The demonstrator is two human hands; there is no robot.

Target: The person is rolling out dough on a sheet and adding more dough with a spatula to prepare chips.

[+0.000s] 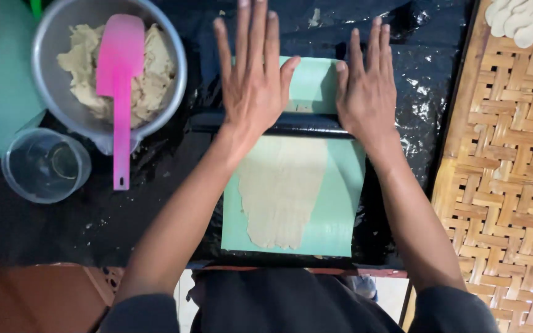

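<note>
my left hand [254, 80] and right hand [365, 92] lay flat, fingers spread wide, on the black rolling pin [306, 125] across thin beige dough [282, 197] on a green sheet [337, 209].

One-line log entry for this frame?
left hand flat on black rolling pin | right hand flat on pin | dough sheet flattened on green mat
</note>
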